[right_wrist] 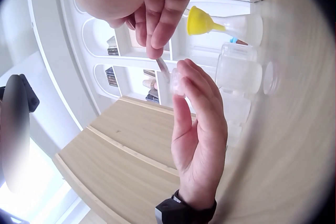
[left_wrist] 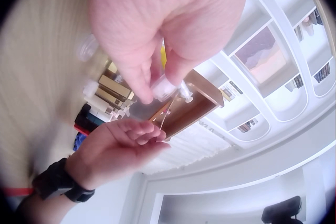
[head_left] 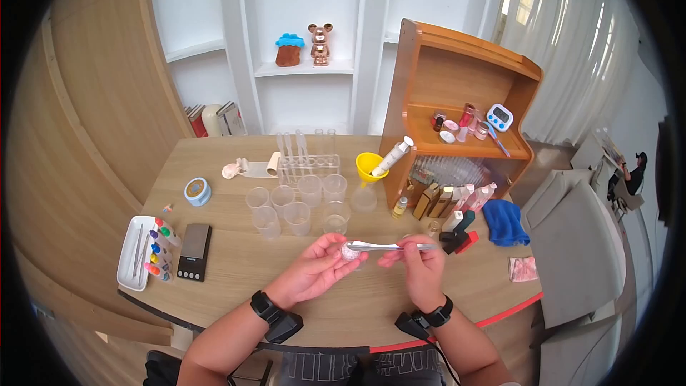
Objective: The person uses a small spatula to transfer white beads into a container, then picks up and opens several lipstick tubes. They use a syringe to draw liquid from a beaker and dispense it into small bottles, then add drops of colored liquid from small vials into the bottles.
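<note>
- Left hand [head_left: 314, 269]: thumb and fingertips pinch a small, round, clear jar [head_left: 349, 252] above the table's near middle.
- Right hand [head_left: 423, 269]: thumb and fingers grip a slim, shiny metal spatula [head_left: 382, 247], its left end at the jar's mouth.
- Cups [head_left: 296, 219]: clear, round, smooth, clustered beyond the hands.
- Funnel [head_left: 371, 164]: yellow cone, far side.
- Scale [head_left: 194, 251]: flat, dark, rectangular, left.
- Tray [head_left: 126, 259]: glossy white, far left.
- Cloth [head_left: 504, 221]: blue, soft, rumpled, right.
</note>
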`<state>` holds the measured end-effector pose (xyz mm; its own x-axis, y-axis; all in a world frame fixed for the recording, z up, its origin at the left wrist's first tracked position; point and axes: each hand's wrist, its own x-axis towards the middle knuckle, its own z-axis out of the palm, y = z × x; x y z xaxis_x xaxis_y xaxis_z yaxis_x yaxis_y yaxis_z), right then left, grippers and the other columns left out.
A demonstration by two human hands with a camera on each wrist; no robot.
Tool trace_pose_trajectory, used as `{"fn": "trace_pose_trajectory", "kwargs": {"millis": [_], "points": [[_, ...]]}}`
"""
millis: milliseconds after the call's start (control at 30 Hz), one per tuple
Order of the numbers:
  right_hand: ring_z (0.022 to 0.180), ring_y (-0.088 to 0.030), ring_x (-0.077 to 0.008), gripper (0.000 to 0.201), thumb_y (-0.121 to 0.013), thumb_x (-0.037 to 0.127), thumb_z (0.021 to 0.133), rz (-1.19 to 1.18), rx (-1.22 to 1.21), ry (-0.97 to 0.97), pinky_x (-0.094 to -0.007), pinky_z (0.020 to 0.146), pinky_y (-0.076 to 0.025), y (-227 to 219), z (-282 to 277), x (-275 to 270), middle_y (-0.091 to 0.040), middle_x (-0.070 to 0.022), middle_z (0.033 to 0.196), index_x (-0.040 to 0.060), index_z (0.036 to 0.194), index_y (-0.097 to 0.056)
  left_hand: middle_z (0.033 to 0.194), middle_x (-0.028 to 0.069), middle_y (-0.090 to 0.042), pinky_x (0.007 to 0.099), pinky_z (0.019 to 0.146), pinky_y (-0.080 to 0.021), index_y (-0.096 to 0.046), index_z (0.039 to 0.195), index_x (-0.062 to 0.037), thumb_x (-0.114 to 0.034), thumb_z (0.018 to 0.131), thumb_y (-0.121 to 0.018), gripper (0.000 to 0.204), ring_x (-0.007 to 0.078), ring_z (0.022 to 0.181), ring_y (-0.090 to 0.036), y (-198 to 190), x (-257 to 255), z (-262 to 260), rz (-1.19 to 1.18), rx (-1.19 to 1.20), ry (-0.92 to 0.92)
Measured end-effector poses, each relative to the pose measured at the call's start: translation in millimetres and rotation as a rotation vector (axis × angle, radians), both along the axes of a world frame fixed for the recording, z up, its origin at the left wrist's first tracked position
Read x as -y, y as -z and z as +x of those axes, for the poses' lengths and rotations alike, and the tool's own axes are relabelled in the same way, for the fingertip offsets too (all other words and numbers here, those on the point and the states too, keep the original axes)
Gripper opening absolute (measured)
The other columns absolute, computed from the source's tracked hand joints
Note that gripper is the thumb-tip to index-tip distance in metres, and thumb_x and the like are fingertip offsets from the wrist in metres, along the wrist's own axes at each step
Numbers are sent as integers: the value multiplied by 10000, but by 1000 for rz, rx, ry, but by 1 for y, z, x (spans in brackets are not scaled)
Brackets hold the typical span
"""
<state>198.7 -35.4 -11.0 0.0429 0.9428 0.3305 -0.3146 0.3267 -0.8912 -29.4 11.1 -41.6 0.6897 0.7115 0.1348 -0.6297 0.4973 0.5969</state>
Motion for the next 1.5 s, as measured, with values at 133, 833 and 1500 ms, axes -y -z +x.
{"fn": "trace_pose_trajectory", "kwargs": {"millis": [133,833,1500], "points": [[835,-742,-265,165,-546,153,1055,19,20,0,-338,736,-592,4,0,-2,-717,-172,910,-9,1053,-576,1426,175,-510,405,1185,-406,-535,1255,-93,-33,1041,-505,224,338,1352,-510,-3,0,1,-46,34,-1],[800,-735,-258,183,-527,182,1066,3,14,9,-335,713,-584,4,1,-2,-711,-173,887,5,1023,-551,1439,157,-497,383,1174,-408,-509,1294,-124,-117,1060,-503,234,332,1367,-493,-1,0,0,-3,-11,2],[886,-696,-246,175,-542,160,1050,-23,-193,-178,-368,816,-539,4,7,-7,-686,-132,975,-5,1063,-602,1331,127,-582,376,1093,-474,-498,1353,-95,-149,1066,-499,292,292,1253,-585,1,-1,-5,-92,62,-2]]}}
